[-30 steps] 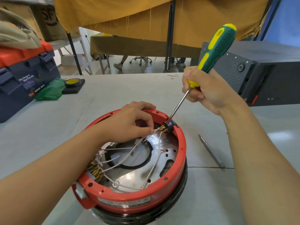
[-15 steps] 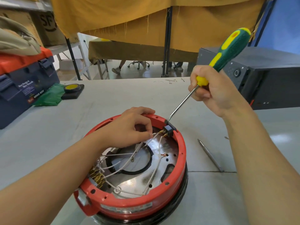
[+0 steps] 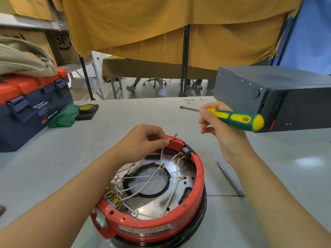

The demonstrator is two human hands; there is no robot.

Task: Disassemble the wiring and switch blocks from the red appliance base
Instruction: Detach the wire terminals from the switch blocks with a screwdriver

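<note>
My left hand [image 3: 143,140] pinches one freed wire [image 3: 162,151] above the base [image 3: 200,178] on the table [image 3: 53,158], my right hand [image 3: 217,126] grips the screwdriver [image 3: 236,119]; the switch block [image 3: 186,152] just right, other wires remain.

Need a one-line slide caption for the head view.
Left hand pinches white wire over red base; right hand holds screwdriver aside.

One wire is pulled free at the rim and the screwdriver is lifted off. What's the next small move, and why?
Probably drop the freed wire outside the red base, then pinch the next one at the black switch block. The left hand holds the wire with its brass terminal clear above the rim, while two brass terminals remain plugged into the block. The right hand keeps the screwdriver raised and ready.
</note>
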